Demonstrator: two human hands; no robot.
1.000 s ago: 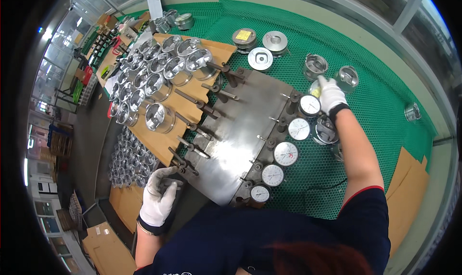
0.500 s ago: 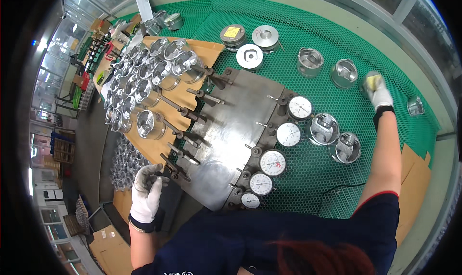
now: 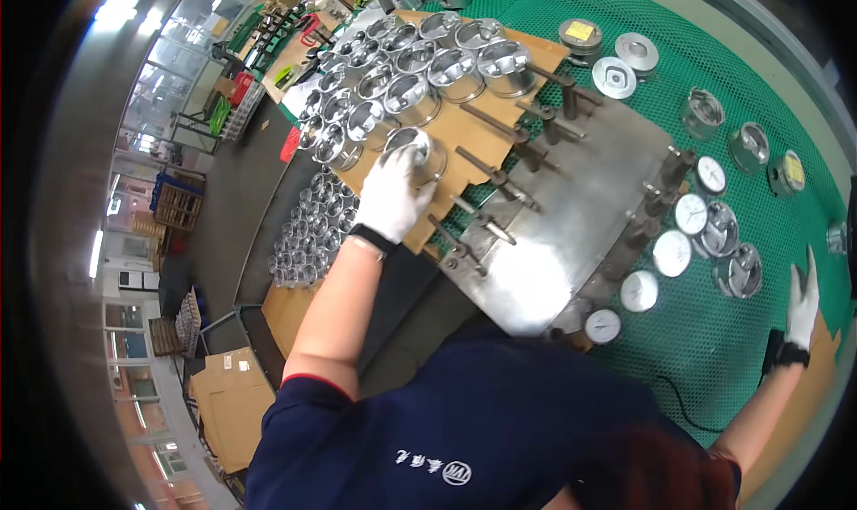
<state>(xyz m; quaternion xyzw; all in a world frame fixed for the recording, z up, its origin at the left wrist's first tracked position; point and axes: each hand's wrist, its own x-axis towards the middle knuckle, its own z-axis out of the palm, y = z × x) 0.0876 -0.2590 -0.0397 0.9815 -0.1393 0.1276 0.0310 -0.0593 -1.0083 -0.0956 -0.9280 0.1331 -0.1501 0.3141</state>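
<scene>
My white-gloved left hand (image 3: 391, 197) has its fingers and thumb around a shiny metal piston (image 3: 423, 149) at the near edge of the cardboard sheet (image 3: 478, 144). Behind that piston, several more pistons (image 3: 413, 97) stand close together in rows on the cardboard. My right hand (image 3: 803, 300), also gloved, is over the green mat at the far right with its fingers stretched out and nothing in them. Beyond it on the mat stands a piston with a yellow note (image 3: 787, 172).
A steel plate (image 3: 571, 206) with rods and posts lies between the cardboard and several white dial gauges (image 3: 672, 254). Other pistons (image 3: 703, 113) stand on the green mat (image 3: 714, 331). A black cable (image 3: 683, 403) curves near my right arm. Below the cardboard, more pistons (image 3: 312, 229) stand lower down.
My right hand has let go of the piston with the yellow note and drawn back toward me. My left hand has reached forward and taken hold of a piston. The view has turned left.
</scene>
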